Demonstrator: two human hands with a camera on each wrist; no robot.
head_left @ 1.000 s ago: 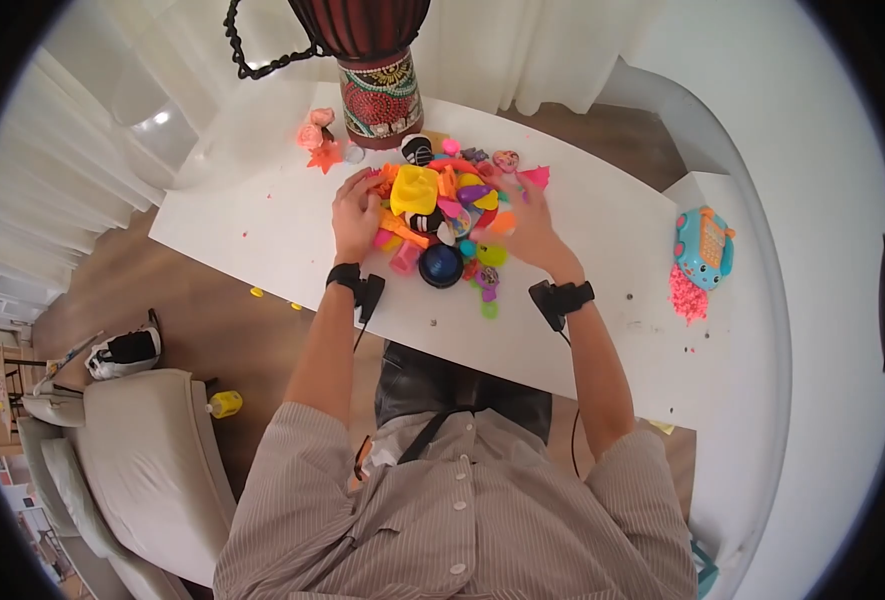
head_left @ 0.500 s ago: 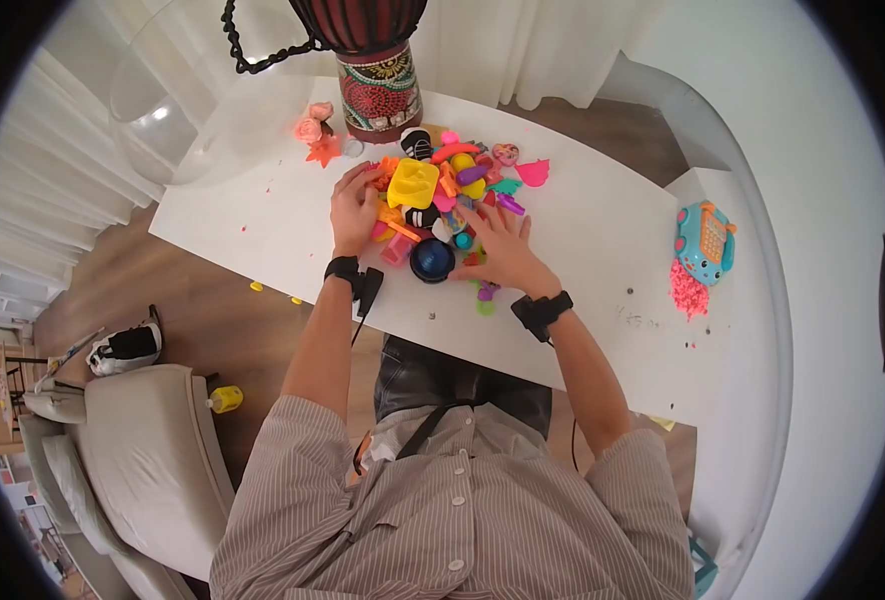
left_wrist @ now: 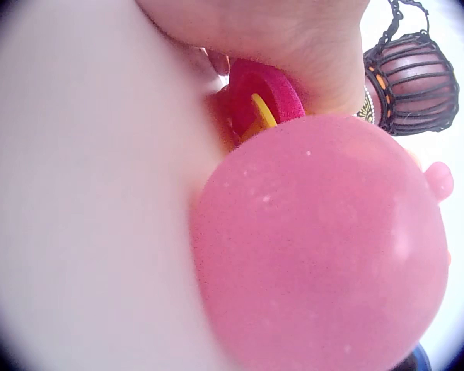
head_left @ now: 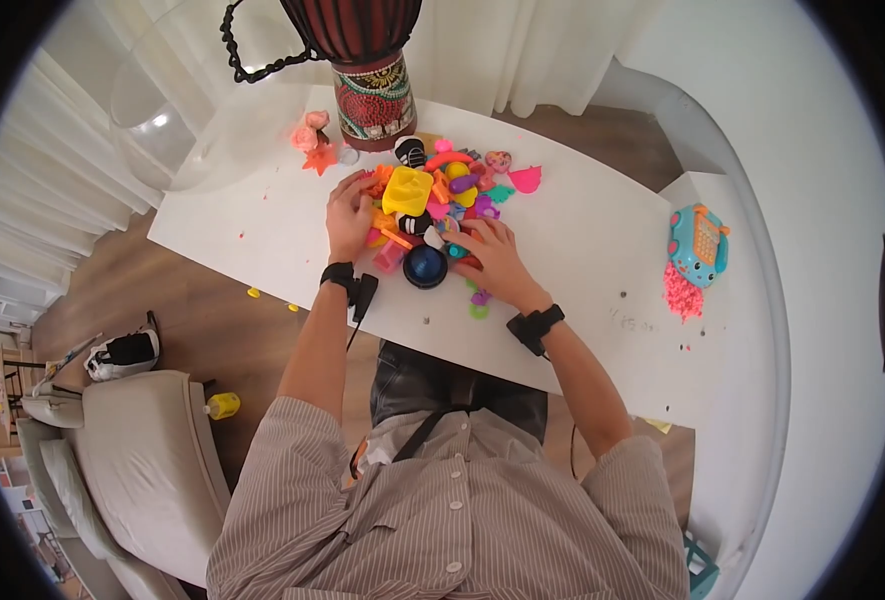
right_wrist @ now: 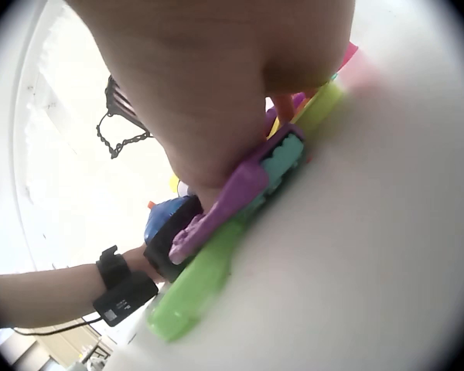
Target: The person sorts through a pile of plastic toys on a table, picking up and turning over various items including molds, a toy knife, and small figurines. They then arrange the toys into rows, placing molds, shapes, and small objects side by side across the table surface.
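A heap of small colourful toys lies on the white table, with a yellow cube-like piece (head_left: 407,191) on top. At the heap's left edge my left hand (head_left: 347,222) rests with fingers bent loosely against orange pieces. My right hand (head_left: 498,264) lies over the near right side, fingers spread on the toys. A dark blue round piece (head_left: 425,266) sits between the hands. The left wrist view shows a pink rounded object (left_wrist: 325,247) below my left hand (left_wrist: 286,39). Purple (right_wrist: 224,201) and green (right_wrist: 189,301) pieces lie beneath my right hand (right_wrist: 209,85); its fingertips are mostly hidden.
A patterned drum (head_left: 374,100) stands behind the heap, with pink flowers (head_left: 311,136) to its left. A pink half-round piece (head_left: 526,179) lies right of the heap. Farther right are a blue toy phone (head_left: 699,245) and pink granules (head_left: 682,293). A sofa (head_left: 152,465) is at lower left.
My right hand has moved from the heap's right edge inward and nearer my body, uncovering purple and teal pieces. The left hand stays at the left edge.
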